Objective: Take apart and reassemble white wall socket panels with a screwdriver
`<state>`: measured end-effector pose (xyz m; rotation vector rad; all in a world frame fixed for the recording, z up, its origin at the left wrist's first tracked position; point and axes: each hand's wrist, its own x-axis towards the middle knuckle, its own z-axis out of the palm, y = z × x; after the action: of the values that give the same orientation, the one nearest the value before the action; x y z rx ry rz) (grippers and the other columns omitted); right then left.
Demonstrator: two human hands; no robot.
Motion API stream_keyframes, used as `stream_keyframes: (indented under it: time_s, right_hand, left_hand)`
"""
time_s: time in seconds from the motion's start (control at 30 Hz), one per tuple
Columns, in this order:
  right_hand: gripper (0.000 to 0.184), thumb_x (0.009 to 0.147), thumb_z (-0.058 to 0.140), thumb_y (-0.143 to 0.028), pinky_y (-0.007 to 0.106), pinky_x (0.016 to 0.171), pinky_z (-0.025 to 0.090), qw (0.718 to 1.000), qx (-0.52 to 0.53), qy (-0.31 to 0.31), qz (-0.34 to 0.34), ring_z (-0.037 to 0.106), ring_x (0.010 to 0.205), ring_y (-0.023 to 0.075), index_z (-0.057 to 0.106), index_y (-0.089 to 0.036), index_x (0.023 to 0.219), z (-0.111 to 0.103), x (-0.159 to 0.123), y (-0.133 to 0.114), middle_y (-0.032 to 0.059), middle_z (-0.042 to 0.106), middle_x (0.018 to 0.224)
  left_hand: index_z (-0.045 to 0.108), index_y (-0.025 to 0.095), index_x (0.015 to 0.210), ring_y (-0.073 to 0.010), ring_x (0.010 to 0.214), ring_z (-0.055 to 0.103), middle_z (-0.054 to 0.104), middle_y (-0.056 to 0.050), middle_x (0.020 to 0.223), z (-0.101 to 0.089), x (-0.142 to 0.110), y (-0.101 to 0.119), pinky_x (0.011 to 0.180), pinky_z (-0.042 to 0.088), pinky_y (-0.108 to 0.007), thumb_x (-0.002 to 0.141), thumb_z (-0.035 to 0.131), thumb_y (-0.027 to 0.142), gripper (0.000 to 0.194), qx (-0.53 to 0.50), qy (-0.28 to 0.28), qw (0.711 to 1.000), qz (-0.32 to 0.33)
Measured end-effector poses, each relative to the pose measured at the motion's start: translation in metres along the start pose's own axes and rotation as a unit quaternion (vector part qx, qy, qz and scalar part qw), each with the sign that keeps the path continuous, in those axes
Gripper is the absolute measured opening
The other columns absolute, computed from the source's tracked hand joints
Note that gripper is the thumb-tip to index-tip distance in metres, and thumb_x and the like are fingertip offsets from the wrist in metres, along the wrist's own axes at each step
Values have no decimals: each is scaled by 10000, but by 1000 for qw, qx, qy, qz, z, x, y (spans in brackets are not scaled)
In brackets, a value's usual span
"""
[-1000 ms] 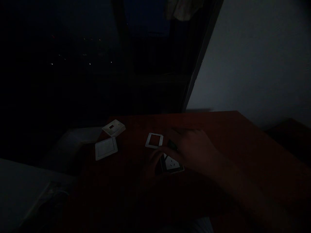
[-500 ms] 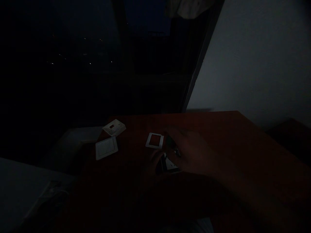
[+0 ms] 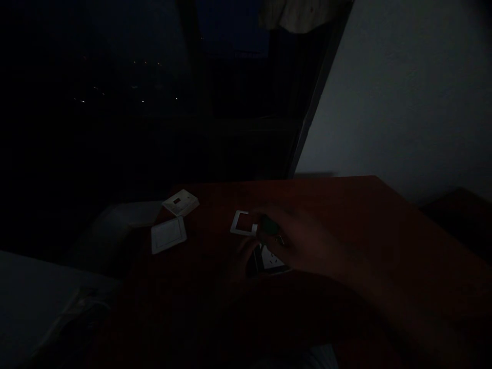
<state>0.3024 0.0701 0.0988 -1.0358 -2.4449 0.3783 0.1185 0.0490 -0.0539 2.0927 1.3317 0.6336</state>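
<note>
The room is very dark. My right hand (image 3: 303, 246) reaches in from the right over a red-brown table (image 3: 346, 205), fingers curled round a small dark green tool (image 3: 269, 225). Its fingertips overlap the near right corner of a white square frame (image 3: 241, 223). Under this hand lies a white socket plate (image 3: 271, 261), partly hidden. At the plate's left edge a dim shape looks like fingers of my left hand (image 3: 239, 259), touching it. How it grips is lost in the dark.
Two more white switch plates lie at the table's left edge, one flat (image 3: 168, 234) and one farther back (image 3: 180, 202). A pale cushion or bedding (image 3: 115, 225) sits left of the table. A white wall (image 3: 403, 102) stands behind on the right.
My right hand has slid left and a little away from me, from over the socket plate up to the white frame's corner. The plates have not moved.
</note>
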Motion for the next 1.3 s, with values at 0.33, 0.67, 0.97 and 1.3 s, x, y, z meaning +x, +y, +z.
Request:
stream_keyframes:
  time_s: [0.33,0.67,0.97,1.3]
  right_hand:
    - [468,837,541,-221,312,785,493,999,-10,27,30,618,999,204,414,-192,1286,5,-3,3,90,619,1187]
    - [399,881,495,-266,347,785,499,997,-64,28,45,609,1023,229,455,-209,1274,4,-4,3,97,612,1188]
    - [361,903,482,-328,346,696,509,993,-89,22,80,647,876,228,475,-201,1241,4,-5,5,103,630,1134]
    - [394,896,491,-286,322,708,498,994,-80,24,64,642,914,215,445,-210,1280,3,-5,3,92,623,1168]
  left_hand:
    - [374,245,1405,-310,1322,382,367,-99,1470,3,-1,-4,1077,363,-460,760,697,448,750,-9,5,1000,5]
    - [358,254,1413,-318,1335,359,349,-96,1478,2,0,-5,1078,358,-466,768,680,471,753,0,2,1000,5]
    - [339,256,1422,-314,1344,345,331,-105,1485,3,0,-4,1080,349,-478,773,691,441,762,-2,-6,1000,1]
    - [343,251,1421,-301,1355,330,313,-94,1496,5,0,-10,1089,347,-460,778,685,445,754,-15,-2,1000,9]
